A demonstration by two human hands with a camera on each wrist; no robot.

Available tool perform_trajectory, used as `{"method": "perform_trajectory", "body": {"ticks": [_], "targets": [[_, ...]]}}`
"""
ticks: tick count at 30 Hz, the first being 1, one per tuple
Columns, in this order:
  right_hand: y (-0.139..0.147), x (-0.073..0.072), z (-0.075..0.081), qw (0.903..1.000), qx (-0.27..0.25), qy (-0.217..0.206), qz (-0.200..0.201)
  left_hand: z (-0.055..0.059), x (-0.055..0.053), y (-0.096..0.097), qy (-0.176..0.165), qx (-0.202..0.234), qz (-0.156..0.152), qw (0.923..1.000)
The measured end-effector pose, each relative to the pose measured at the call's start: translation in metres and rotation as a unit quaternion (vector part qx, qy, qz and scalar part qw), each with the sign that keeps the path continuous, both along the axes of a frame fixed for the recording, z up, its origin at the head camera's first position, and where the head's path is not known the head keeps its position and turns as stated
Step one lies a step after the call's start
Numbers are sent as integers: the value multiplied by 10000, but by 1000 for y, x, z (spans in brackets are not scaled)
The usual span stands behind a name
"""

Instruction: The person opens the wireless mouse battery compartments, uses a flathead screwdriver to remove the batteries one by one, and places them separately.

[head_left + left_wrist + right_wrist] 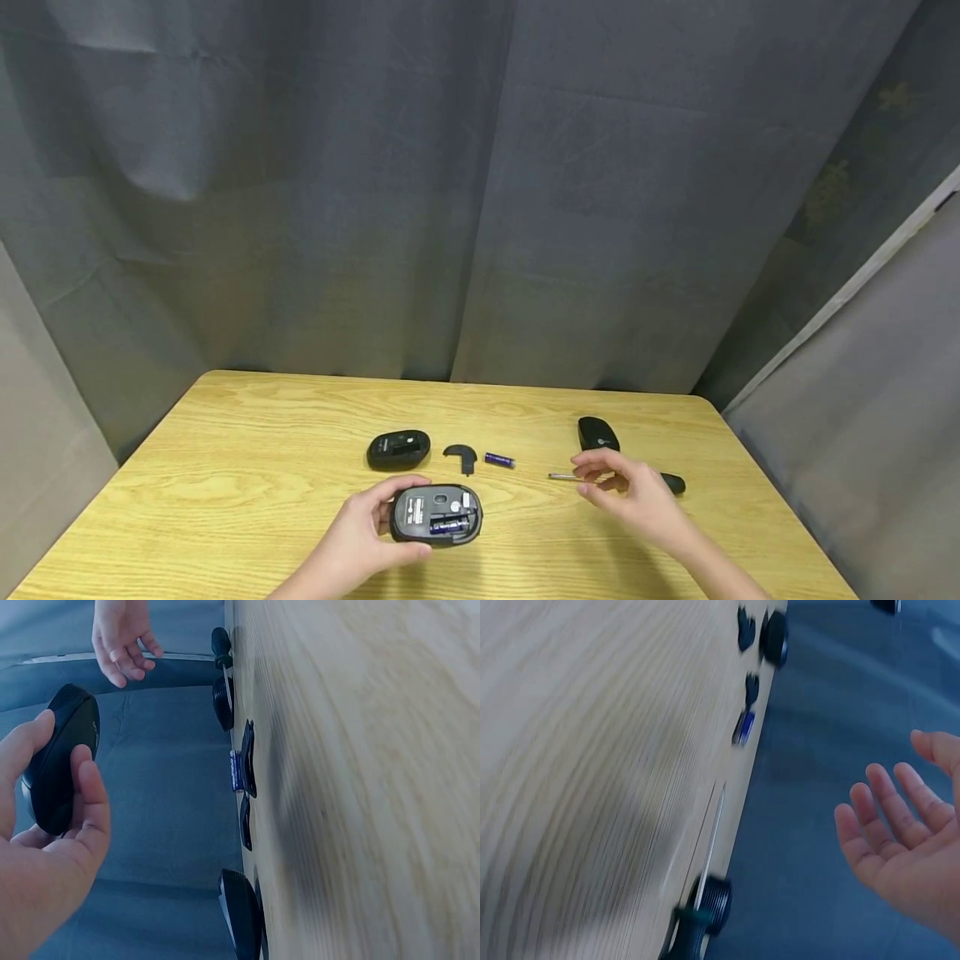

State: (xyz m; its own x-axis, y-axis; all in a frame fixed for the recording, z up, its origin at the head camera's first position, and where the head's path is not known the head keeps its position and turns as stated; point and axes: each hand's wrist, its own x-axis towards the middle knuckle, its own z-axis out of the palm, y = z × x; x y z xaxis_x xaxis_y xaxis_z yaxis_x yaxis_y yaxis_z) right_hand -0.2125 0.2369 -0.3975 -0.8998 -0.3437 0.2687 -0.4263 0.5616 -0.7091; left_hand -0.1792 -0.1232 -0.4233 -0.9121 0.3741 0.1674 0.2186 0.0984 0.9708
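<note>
In the head view my left hand grips a black computer mouse, thumb on the near side and fingers on the far side. Its underside faces up, with a blue battery lying in the uncovered compartment. The left wrist view shows that mouse held off the table. My right hand hovers over a screwdriver, hiding its middle; the metal shaft and dark handle show on either side. Nothing is in the right hand, whose fingers are loosely bent in the right wrist view.
On the wooden table, a second mouse lies underside up at left. Beside it are a black battery cover and a loose blue battery. Another black cover piece appears in the right wrist view. A third mouse sits behind the screwdriver.
</note>
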Motion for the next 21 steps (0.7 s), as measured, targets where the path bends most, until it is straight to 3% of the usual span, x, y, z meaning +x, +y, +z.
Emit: {"method": "perform_trajectory", "body": {"ticks": [5, 11, 21], "targets": [[21, -10, -9, 9972, 469, 379, -438, -2, -3, -4, 58, 214, -96, 9997], [45, -24, -25, 9860, 1150, 985, -698, -3, -5, -7, 143, 247, -128, 9995], [79, -39, -46, 9783, 1610, 1110, -686, -2, -6, -11, -4, 172, -67, 9998]]}}
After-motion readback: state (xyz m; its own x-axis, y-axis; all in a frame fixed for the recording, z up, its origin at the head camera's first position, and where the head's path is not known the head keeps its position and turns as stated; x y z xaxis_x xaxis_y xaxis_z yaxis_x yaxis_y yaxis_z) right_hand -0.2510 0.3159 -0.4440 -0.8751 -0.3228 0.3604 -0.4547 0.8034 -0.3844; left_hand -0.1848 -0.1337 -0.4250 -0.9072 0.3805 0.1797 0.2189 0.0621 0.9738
